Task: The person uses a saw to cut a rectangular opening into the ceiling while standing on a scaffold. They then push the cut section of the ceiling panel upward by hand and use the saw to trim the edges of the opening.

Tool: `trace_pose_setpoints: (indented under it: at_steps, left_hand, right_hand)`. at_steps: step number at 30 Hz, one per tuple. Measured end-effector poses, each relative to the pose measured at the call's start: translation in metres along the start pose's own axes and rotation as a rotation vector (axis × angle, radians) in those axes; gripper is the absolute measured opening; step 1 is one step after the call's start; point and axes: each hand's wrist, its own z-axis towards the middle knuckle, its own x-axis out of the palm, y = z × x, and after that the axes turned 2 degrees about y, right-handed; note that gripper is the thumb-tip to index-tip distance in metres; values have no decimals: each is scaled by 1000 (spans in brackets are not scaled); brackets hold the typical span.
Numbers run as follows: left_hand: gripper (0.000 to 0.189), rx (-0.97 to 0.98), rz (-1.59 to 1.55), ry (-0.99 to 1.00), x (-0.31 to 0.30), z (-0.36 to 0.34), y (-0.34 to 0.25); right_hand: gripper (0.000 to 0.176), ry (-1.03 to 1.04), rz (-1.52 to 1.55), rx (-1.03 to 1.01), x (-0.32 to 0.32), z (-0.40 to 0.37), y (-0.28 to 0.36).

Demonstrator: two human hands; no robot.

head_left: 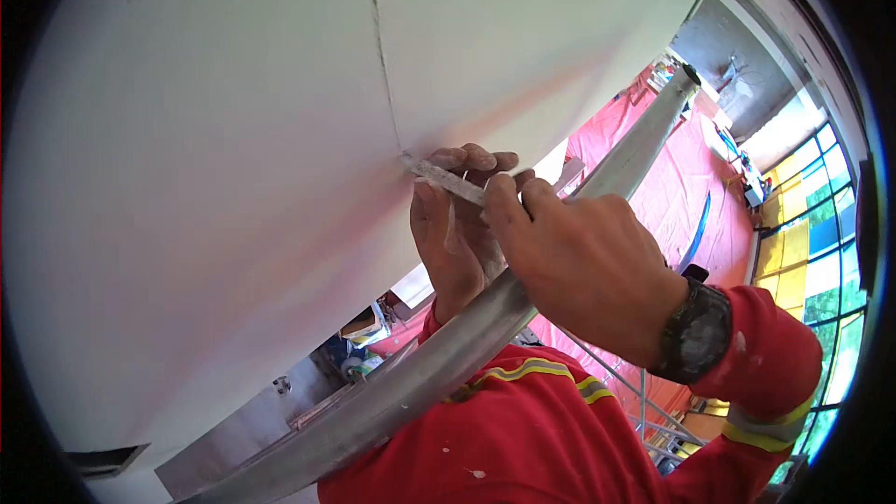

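Observation:
My left hand [459, 235], palm toward me and dusted white, has its thumb and curled fingers around a narrow, whitish, powdery strip [446, 177]. The strip's far end touches the pale panel [224, 159] where a thin, rough seam [381, 47] ends. My right hand [588, 266], with a dark, dusty watch [695, 329] on the wrist, pinches the strip's near end. Its fingertips are partly hidden behind its knuckles. I cannot make out exactly what the strip is. A grey metal pipe [504, 313] runs diagonally behind my right hand and in front of my left wrist.
Pink sheeting [677, 187] covers the floor below to the right. Windows with coloured panes [807, 243] stand beyond it. Metal scaffold bars [642, 401] show under my right arm. A dark rectangular opening [105, 460] sits at the panel's lower left.

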Motion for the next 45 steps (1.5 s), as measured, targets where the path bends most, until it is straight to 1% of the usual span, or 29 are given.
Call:
trace_pose_setpoints:
  at_steps: [2, 4, 5, 6, 9, 10, 12, 13, 15, 16, 19, 20, 23, 25, 26, 29, 30, 33, 36, 39, 40, 42, 44, 45]
  left_hand:
    - [34, -42, 105, 16, 0, -4, -5]
    - [33, 25, 399, 20, -4, -9, -18]
    - [34, 69, 543, 24, -4, -8, -21]
    - [39, 103, 521, -76, 5, -8, -19]
    - [43, -23, 790, 10, 13, -4, -50]
    - [45, -19, 740, -94, 20, -2, -48]
    - [44, -44, 654, -186, 26, -5, -44]
    - [43, -54, 613, -229, 28, -6, -44]
    - [43, -95, 606, -248, 38, -6, -47]
    - [43, -119, 604, -260, 40, -7, -47]
    - [44, -30, 739, -168, 28, -4, -42]
    - [44, 12, 738, -118, 24, -3, -39]
    - [37, -70, 724, -172, 20, -2, -41]
    - [41, 11, 766, -241, 25, 0, -32]
    - [43, 60, 785, -264, 27, 2, -27]
    - [42, -12, 623, -241, 25, 1, -29]
    - [41, 10, 699, -294, 27, 1, -29]
    - [41, 22, 747, -325, 33, 0, -32]
    - [40, 1, 858, -303, 27, -1, -38]
    - [38, 33, 866, -329, 26, 1, -35]
    - [38, 61, 863, -348, 28, 5, -35]
    - [38, 95, 871, -386, 34, 7, -31]
    - [38, 69, 781, -386, 35, 6, -29]
    - [38, 61, 736, -383, 34, 5, -31]
  right_hand:
    - [18, 80, 248, 105, -4, 5, 1]
    - [17, 127, 511, 217, -6, 8, 3]
    - [18, 138, 643, 269, -8, 11, 3]
    - [21, 152, 779, 317, -9, 13, 4]
    - [33, 265, 1128, 449, -12, 17, 0]
    - [34, 323, 1234, 481, -14, 18, -2]
    - [36, 450, 1443, 536, -19, 22, -7]
    - [36, 493, 1467, 545, -21, 23, -10]
    - [37, 591, 1512, 562, -23, 27, -14]
    - [34, 583, 1547, 568, -21, 27, -14]
    - [33, 532, 1460, 532, -16, 30, -15]
    - [32, 498, 1512, 487, -12, 31, -15]
    - [31, 408, 1536, 409, -4, 31, -15]
    - [30, 481, 1442, 438, -6, 34, -24]
    - [31, 544, 1489, 447, -12, 36, -27]
    - [32, 560, 1533, 410, -12, 33, -31]
    - [33, 543, 1588, 394, -6, 33, -29]
    - [32, 557, 1655, 396, -1, 32, -26]
    - [33, 599, 1553, 406, -2, 35, -26]
    - [36, 513, 1445, 394, 3, 37, -25]
    - [38, 416, 1392, 343, 7, 38, -24]
    - [39, 375, 1386, 275, 11, 39, -25]
    - [40, 460, 1421, 313, 7, 38, -29]
    - [38, 457, 1489, 301, 9, 35, -27]
